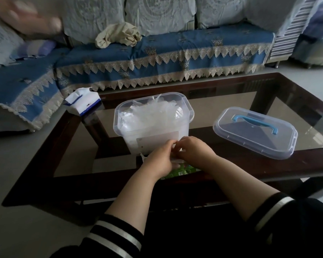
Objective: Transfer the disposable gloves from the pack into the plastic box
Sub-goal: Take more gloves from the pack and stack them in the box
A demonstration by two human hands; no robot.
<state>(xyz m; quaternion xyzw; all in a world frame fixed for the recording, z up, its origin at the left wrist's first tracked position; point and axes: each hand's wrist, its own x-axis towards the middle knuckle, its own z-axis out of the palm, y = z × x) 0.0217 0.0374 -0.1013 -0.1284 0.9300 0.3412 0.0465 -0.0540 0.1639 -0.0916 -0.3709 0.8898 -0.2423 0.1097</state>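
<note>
Fingertips of left hand (159, 159) and right hand (194, 148) meeting in a shared grip, pinching thin clear film at the mouth of the green-printed pack (177, 171), mostly hidden beneath both wrists. Step in hand, by judgement: drawing another of the disposable gloves (151, 114) free; next, a lift up and over the near wall. Plastic box (153, 135) directly behind, open, already heaped near its rim. Lid (254, 132) with blue handle flat on the glass tabletop (296, 108), right, well apart. Tissue packet (82, 103) at far-left corner. Nothing obstructing.
</note>
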